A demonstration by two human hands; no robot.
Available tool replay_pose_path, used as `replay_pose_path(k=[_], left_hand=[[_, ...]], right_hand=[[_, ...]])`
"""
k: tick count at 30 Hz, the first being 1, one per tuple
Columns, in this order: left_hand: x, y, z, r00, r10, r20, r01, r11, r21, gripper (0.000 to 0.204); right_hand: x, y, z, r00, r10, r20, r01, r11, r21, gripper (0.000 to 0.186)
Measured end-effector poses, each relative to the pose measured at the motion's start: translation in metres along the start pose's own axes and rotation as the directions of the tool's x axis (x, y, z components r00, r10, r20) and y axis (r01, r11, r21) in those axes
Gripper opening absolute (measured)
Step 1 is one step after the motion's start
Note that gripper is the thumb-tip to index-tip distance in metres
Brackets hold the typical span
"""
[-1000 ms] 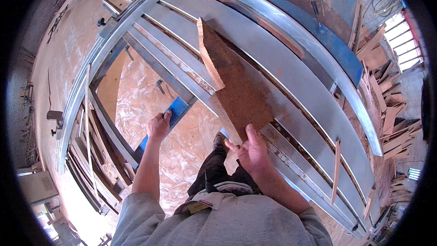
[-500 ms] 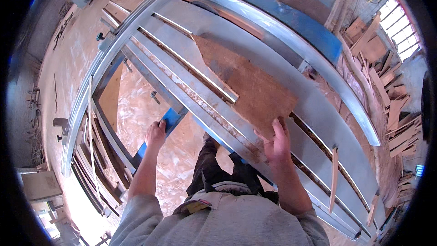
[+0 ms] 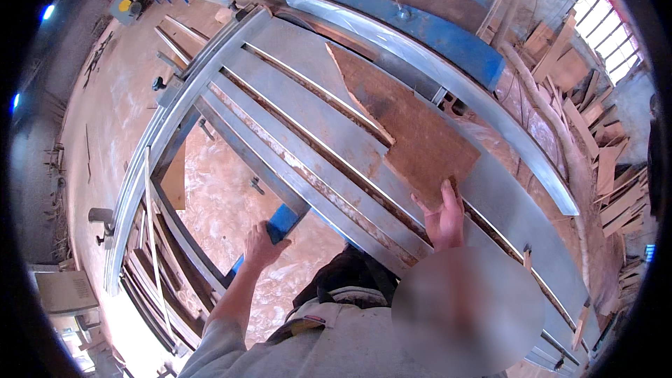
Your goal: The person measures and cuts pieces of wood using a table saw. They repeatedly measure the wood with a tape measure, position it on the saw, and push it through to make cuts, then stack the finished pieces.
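Board (image 3: 418, 128) lies on metal table (image 3: 308, 113), right hand (image 3: 444, 220) at its near end, gripping or just pushing, can't tell; left hand (image 3: 262, 245) clasps blue bar (image 3: 283, 220). Probably stiff, lightish; best held by near end.

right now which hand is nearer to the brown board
Right: the right hand is at the near edge of the brown board, fingers against it. The left hand is apart from it, off to the left on the blue bar.

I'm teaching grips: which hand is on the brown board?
The right hand: its fingers meet the brown board, while the left hand grips the blue bar.
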State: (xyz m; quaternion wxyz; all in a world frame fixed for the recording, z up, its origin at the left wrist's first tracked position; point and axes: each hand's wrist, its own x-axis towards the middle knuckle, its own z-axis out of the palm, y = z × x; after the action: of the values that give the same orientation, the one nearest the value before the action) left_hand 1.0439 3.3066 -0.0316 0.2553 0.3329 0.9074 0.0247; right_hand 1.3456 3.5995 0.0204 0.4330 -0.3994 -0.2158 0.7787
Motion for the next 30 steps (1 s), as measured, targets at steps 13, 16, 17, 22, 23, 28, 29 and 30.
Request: replay_pose_path(k=[13, 16, 17, 22, 23, 28, 29, 30], left_hand=[[0.006, -0.002, -0.015, 0.993, 0.056, 0.104, -0.06, 0.998, 0.036, 0.073], [0.006, 0.0, -0.017, 0.991, 0.044, 0.129, -0.05, 0.998, 0.041, 0.071], [0.006, 0.001, -0.018, 0.991, 0.041, 0.125, -0.046, 0.998, 0.035, 0.071], [0.005, 0.006, -0.02, 0.992, -0.01, 0.125, 0.004, 0.999, 0.05, 0.072], [0.005, 0.006, -0.019, 0.992, 0.0, 0.123, -0.008, 0.998, 0.062, 0.072], [0.005, -0.002, -0.01, 0.997, 0.073, 0.035, -0.076, 0.993, 0.089, 0.069], [0.004, -0.005, -0.007, 0.991, 0.127, -0.031, -0.123, 0.986, 0.11, 0.066], [0.005, -0.008, -0.005, 0.979, 0.181, -0.095, -0.168, 0.977, 0.133, 0.063]], right_hand=[[0.065, 0.047, 0.083, 0.999, 0.046, 0.01, -0.046, 0.999, 0.005, 0.052], [0.085, 0.053, 0.096, 0.995, 0.087, 0.039, -0.087, 0.996, -0.019, 0.052], [0.092, 0.054, 0.101, 0.994, 0.106, 0.022, -0.105, 0.994, -0.025, 0.053], [0.119, 0.059, 0.132, 0.992, 0.112, 0.051, -0.107, 0.991, -0.078, 0.056], [0.123, 0.059, 0.138, 0.992, 0.122, 0.039, -0.118, 0.989, -0.093, 0.057], [0.146, 0.064, 0.17, 0.98, 0.196, 0.018, -0.189, 0.961, -0.201, 0.055], [0.151, 0.065, 0.175, 0.976, 0.219, 0.004, -0.213, 0.952, -0.22, 0.055], [0.155, 0.067, 0.179, 0.978, 0.206, 0.022, -0.196, 0.953, -0.233, 0.052]])
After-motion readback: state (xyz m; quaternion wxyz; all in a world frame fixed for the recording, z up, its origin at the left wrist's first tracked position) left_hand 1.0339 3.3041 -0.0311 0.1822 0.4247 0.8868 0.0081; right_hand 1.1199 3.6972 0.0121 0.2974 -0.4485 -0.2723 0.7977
